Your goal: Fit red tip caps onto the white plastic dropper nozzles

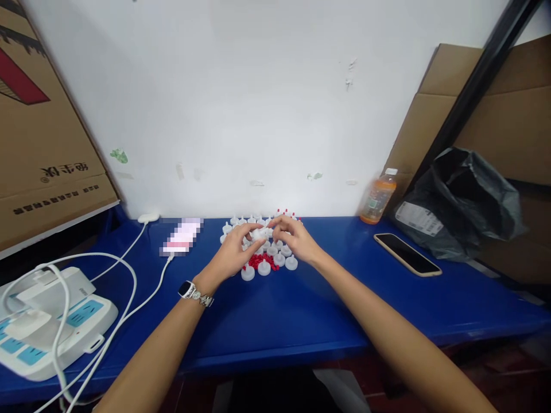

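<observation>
Over the middle of the blue table, my left hand grips a white nozzle cap between thumb and fingers. My right hand is beside it, thumb and index finger pinched close to the top of that cap; whatever they hold is too small to make out. Around and below my hands stand several white nozzle caps with pointed spouts. A pile of small red tips lies among them. A few caps at the back right carry red tips.
On the blue table, a power strip with white cables lies left, near a blurred phone. To the right are another phone, an orange drink bottle and a dark plastic bag. Cardboard boxes flank the wall.
</observation>
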### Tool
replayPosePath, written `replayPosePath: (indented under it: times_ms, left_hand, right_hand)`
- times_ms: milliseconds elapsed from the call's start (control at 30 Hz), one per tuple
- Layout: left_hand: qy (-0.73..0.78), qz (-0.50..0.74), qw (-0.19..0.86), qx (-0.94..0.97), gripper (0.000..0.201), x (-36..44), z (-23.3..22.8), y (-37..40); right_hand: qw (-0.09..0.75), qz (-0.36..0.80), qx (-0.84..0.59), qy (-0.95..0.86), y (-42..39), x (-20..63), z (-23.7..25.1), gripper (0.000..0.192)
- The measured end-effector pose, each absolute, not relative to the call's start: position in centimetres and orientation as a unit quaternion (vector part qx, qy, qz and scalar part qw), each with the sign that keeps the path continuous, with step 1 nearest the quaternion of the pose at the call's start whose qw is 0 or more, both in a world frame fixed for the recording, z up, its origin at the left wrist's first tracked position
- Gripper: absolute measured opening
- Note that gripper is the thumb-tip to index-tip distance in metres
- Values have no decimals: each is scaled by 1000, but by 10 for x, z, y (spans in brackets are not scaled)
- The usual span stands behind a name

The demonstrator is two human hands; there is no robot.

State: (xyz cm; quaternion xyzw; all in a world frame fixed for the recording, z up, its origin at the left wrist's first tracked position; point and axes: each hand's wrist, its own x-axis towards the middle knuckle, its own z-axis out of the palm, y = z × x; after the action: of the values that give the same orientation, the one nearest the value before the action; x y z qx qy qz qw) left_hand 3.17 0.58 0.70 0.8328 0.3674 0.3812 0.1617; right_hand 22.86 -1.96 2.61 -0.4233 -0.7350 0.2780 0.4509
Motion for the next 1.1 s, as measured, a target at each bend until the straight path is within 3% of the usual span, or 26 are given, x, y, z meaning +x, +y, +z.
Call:
replayPosePath:
  times_ms: [200, 300, 533, 700, 800, 900, 1000, 1100]
  left_hand:
    - [346, 383, 174, 839, 50, 43, 7, -1]
    - [346, 382, 178, 838, 42, 50, 12, -4]
    - [335, 363, 181, 851, 26, 81, 27, 5]
    - [316, 368, 169, 858, 23, 106, 26, 18]
    - [323, 375, 158, 854, 22, 106, 21, 20]
    - [329, 378, 142, 853, 23, 96, 16, 18]
    - [336, 371, 130, 856, 24, 80, 13, 16]
    - [338, 371, 118, 857, 29, 67, 13, 14]
  right_hand:
    - [506, 263, -415, -709, -22, 243, 25, 17]
    - [502, 202, -472, -696, -26, 273, 22, 12]
    - [346, 196, -548, -736, -23, 311, 2, 4]
    - [325, 129, -617, -705, -10, 297, 7, 21]
    - [265, 78, -662, -697, 2, 291, 12, 27]
    - [208, 52, -668, -713, 13, 287, 13, 17]
    - [229, 55, -650, -723, 19, 281, 14, 9]
    - [331, 100, -599, -722, 18, 271, 19, 11]
